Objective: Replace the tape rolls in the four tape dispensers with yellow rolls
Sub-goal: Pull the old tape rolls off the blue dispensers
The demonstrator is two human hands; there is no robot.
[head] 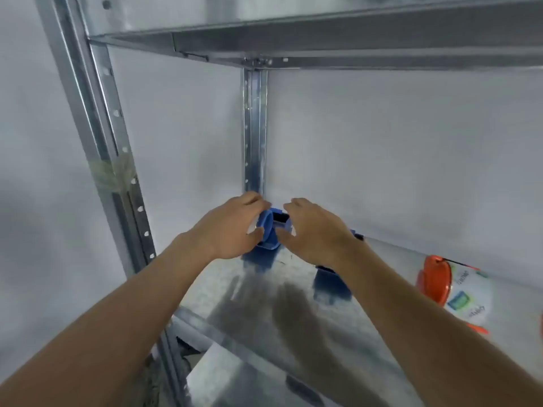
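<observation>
A blue tape dispenser (269, 230) stands at the back left corner of the metal shelf (293, 327). My left hand (232, 227) wraps its left side, thumb against the blue wheel. My right hand (314, 230) hovers at its right side with fingers curled and spread; whether it touches is unclear. A second blue dispenser (332, 282) stands to the right, mostly hidden under my right wrist. No yellow roll is visible.
A white pack with an orange lid (435, 279) lies on the shelf at the right. Another shelf board (323, 42) runs overhead. Perforated steel posts (254, 130) stand at the back corner and front left (117, 160). White walls close in behind.
</observation>
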